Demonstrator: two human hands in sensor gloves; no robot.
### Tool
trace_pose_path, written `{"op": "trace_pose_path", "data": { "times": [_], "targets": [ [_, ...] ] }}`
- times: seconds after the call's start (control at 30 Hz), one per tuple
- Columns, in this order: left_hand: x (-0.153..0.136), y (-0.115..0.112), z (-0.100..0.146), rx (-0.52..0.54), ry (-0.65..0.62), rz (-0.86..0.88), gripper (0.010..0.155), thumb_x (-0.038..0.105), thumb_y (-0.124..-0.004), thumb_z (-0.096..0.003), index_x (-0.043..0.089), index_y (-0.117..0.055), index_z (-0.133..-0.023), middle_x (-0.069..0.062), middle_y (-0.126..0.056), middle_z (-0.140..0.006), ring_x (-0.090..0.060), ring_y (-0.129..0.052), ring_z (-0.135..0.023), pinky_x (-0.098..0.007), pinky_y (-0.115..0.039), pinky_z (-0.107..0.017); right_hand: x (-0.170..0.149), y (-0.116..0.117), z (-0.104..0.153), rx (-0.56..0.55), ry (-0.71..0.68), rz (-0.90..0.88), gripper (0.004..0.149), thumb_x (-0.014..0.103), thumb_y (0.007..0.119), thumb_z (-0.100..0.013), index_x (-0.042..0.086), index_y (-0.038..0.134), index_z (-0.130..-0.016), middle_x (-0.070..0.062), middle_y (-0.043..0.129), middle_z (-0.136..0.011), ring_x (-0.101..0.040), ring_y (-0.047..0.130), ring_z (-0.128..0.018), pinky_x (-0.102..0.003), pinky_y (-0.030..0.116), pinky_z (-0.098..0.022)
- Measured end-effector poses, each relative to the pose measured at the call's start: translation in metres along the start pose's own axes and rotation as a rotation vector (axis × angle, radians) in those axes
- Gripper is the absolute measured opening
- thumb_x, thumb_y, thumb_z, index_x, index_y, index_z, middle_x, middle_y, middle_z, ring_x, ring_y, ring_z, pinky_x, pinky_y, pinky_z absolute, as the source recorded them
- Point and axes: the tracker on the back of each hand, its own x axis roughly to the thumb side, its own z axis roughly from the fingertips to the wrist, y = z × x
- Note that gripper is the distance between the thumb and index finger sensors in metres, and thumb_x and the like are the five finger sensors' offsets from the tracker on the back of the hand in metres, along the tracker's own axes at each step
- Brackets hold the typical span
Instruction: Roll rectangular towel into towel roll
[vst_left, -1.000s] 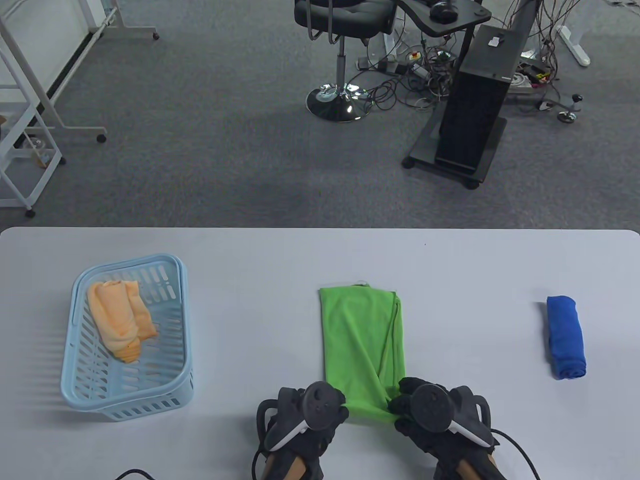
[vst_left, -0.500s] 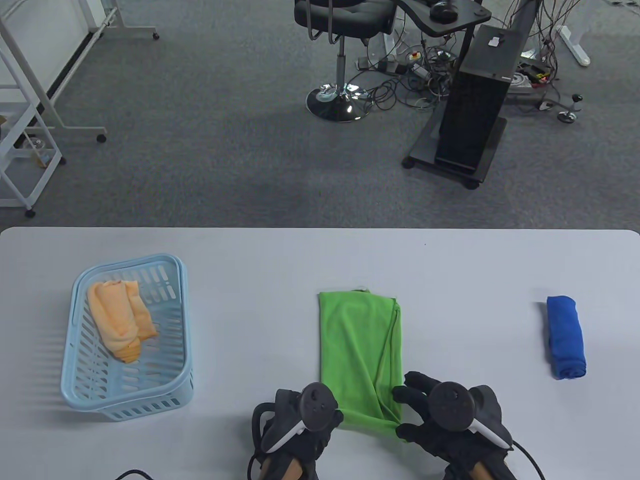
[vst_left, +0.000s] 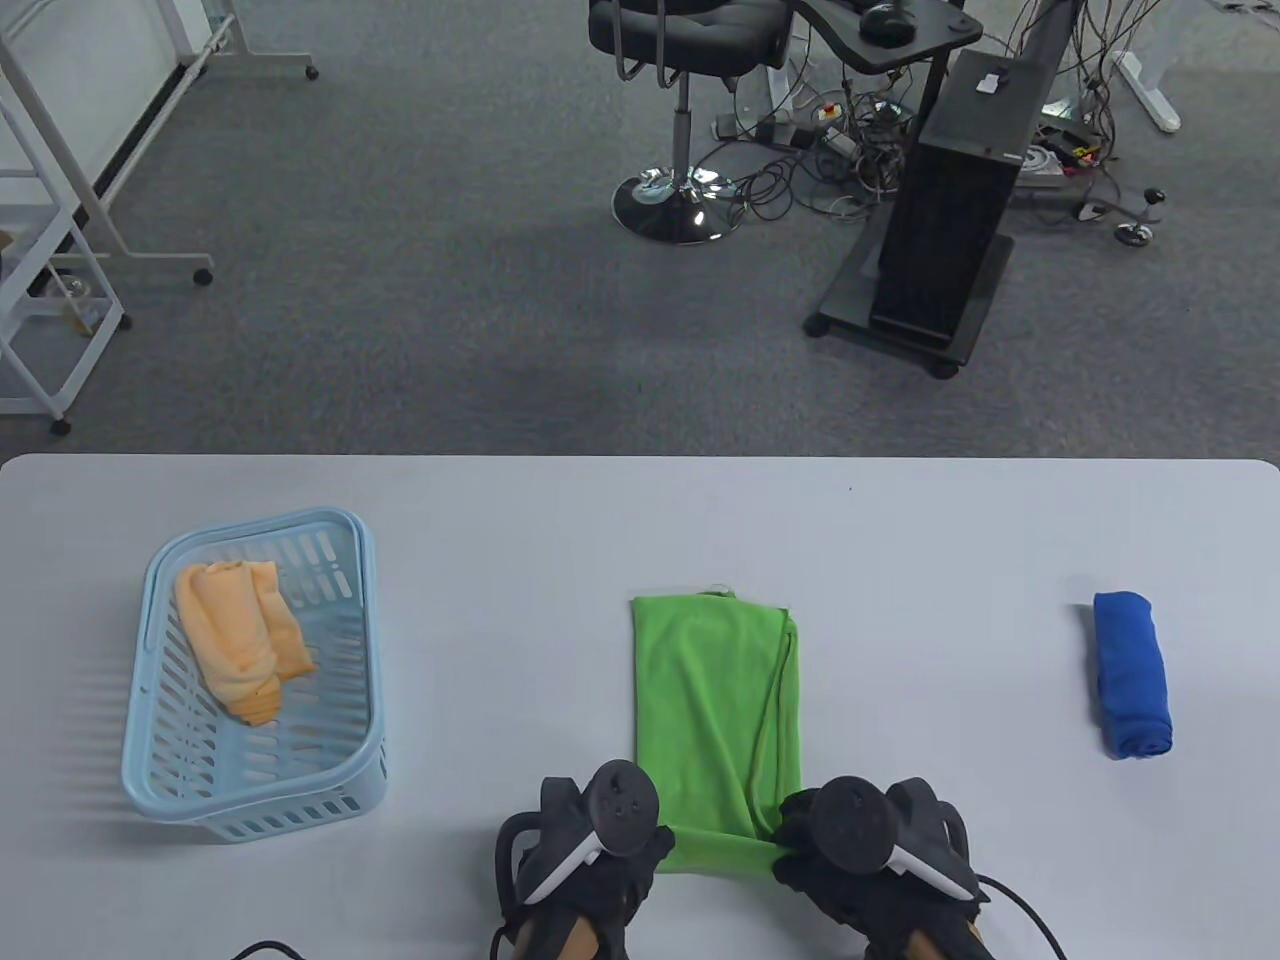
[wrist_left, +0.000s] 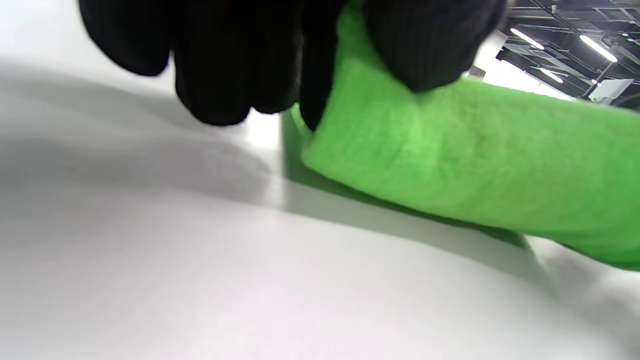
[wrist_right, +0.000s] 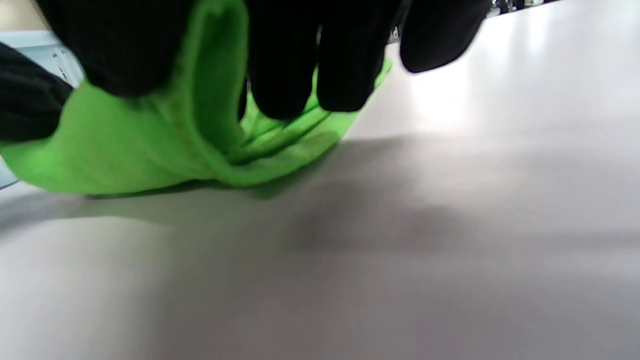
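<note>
A green towel (vst_left: 715, 700) lies folded in a long strip on the white table (vst_left: 520, 560), running away from me. Its near end is turned up into a small fold. My left hand (vst_left: 655, 845) pinches the left corner of that near end; in the left wrist view the fingers (wrist_left: 235, 60) and thumb clamp the green fold (wrist_left: 450, 155). My right hand (vst_left: 785, 840) grips the right corner; in the right wrist view the fingers (wrist_right: 310, 55) curl over the bunched towel edge (wrist_right: 165, 145).
A light blue basket (vst_left: 150, 770) at the left holds an orange rolled towel (vst_left: 240, 640). A blue rolled towel (vst_left: 1130, 675) lies at the right. The table's front edge is just behind my hands.
My right hand, spread open beside the towel half a second ago, has closed on the near right corner. Both hands have drawn slightly toward me and the towel's near end is folded up.
</note>
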Motion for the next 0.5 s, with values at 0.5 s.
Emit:
{"op": "trace_pose_path", "data": {
  "times": [0.5],
  "targets": [
    [0.02,-0.014,-0.009,0.101,0.027,-0.288,0.051,0.054,-0.076,-0.0384,0.013,-0.1,-0.057,-0.016,-0.071,-0.104,-0.041,-0.076,-0.087,-0.062,-0.06,-0.063,0.012,-0.017,0.014,-0.306,-0.103,-0.026,0.046,0.035,0.083,-0.03,0.027,0.085,-0.075,0.002,0.072,-0.093,-0.028,0.074,-0.089,-0.058,0.058,-0.067]
  ]
}}
